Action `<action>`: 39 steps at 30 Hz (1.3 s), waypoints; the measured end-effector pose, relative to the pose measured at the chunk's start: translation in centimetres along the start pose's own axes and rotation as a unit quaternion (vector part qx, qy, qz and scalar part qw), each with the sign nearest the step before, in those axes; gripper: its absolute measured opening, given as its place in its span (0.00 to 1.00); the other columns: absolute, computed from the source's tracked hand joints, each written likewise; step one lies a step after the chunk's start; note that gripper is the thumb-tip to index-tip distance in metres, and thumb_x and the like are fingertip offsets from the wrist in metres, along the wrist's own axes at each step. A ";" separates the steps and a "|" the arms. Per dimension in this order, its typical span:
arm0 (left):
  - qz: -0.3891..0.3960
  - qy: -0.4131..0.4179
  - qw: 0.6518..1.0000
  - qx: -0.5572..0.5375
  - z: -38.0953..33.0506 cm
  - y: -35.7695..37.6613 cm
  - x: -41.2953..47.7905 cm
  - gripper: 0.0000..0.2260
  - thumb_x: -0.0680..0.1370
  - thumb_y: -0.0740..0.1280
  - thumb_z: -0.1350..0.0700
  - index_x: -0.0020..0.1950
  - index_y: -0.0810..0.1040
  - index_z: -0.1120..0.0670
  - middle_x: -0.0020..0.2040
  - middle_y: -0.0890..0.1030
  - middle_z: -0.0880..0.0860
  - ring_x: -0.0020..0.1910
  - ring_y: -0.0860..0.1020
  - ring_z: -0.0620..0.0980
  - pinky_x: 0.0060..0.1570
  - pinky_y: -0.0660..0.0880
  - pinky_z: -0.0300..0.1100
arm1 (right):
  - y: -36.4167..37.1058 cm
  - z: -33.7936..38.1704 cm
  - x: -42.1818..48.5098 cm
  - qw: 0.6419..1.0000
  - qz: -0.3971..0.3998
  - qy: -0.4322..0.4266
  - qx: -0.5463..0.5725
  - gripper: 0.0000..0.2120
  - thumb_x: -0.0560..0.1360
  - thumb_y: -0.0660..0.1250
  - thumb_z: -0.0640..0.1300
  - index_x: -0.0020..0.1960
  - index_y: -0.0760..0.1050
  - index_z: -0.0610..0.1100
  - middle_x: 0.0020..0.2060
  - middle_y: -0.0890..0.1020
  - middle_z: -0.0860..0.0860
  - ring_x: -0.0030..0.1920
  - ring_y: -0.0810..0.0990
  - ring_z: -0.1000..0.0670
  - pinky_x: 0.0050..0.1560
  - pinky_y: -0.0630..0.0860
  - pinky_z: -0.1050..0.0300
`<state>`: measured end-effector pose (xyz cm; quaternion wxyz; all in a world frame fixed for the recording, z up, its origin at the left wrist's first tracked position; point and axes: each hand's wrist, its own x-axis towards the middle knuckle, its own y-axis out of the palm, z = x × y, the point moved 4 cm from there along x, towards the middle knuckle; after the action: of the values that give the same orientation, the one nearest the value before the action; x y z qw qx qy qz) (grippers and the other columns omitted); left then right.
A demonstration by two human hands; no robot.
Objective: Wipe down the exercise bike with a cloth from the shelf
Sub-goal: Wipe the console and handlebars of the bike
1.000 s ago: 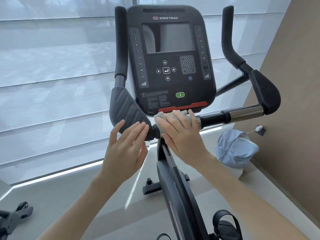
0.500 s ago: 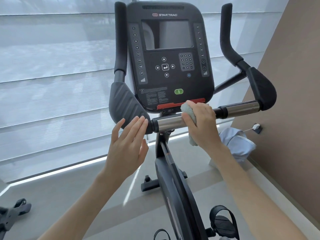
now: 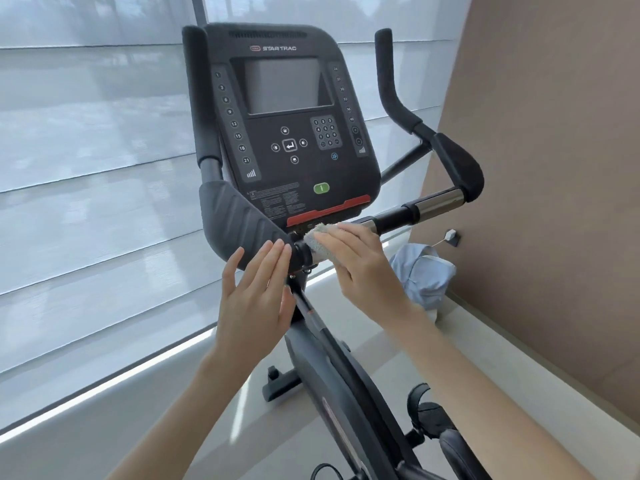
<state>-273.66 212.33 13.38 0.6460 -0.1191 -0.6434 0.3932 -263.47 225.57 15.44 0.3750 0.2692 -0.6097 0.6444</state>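
The right hand (image 3: 360, 265) presses the grey cloth (image 3: 319, 244) onto the crossbar (image 3: 434, 204) of the exercise bike (image 3: 294, 133), just under the console's red strip, with its fingers laid nearly straight across it. The left hand (image 3: 254, 296) is flat, fingers straight and together, with the tips at the lower edge of the black arm pad (image 3: 235, 216). A pale blue bag (image 3: 424, 275) sits by the wall.

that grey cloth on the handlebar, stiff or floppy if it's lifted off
Probably floppy: the cloth drapes round the handlebar under the right hand. Likely light, since a flat palm alone pins it there. Its nubbly surface suggests it would grip the metal rather than slide.
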 end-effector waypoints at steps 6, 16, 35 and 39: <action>0.013 0.022 0.999 -0.042 -0.8 -0.7 -0.6 0.22 0.78 0.57 0.53 0.68 0.73 0.63 0.68 0.75 0.60 0.69 0.72 0.59 0.70 0.59 0.58 | -5.0 1.5 -4.5 0.993 -0.021 0.058 -0.102 0.16 0.76 0.62 0.35 0.62 0.77 0.40 0.57 0.81 0.45 0.59 0.74 0.45 0.61 0.72 0.47; 0.037 0.209 0.949 -0.231 -10.3 -2.8 -4.9 0.22 0.77 0.60 0.53 0.67 0.74 0.63 0.69 0.73 0.62 0.70 0.68 0.59 0.72 0.58 0.58 | -15.0 8.8 -18.1 0.935 -0.048 0.253 -0.244 0.15 0.77 0.63 0.42 0.62 0.76 0.41 0.56 0.81 0.46 0.59 0.73 0.44 0.62 0.70 0.47; 0.046 0.376 0.826 -0.417 -37.7 -13.1 -13.2 0.21 0.77 0.59 0.53 0.65 0.76 0.63 0.65 0.77 0.60 0.63 0.76 0.58 0.67 0.64 0.56 | -37.1 19.9 -37.7 0.800 -0.106 0.466 -0.362 0.16 0.78 0.60 0.46 0.62 0.76 0.41 0.56 0.80 0.51 0.58 0.72 0.51 0.60 0.69 0.52; 0.062 0.353 0.830 -0.427 -44.0 -15.6 -15.9 0.20 0.77 0.60 0.53 0.64 0.76 0.63 0.62 0.79 0.60 0.59 0.78 0.58 0.66 0.65 0.56 | -42.1 20.0 -41.7 0.804 -0.103 0.470 -0.349 0.17 0.78 0.60 0.46 0.63 0.76 0.42 0.56 0.80 0.51 0.58 0.73 0.50 0.60 0.70 0.51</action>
<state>-225.23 207.04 5.61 0.6884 -0.5534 -0.4661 0.0502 -207.55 198.32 8.74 0.7483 -0.1548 -0.5110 0.3937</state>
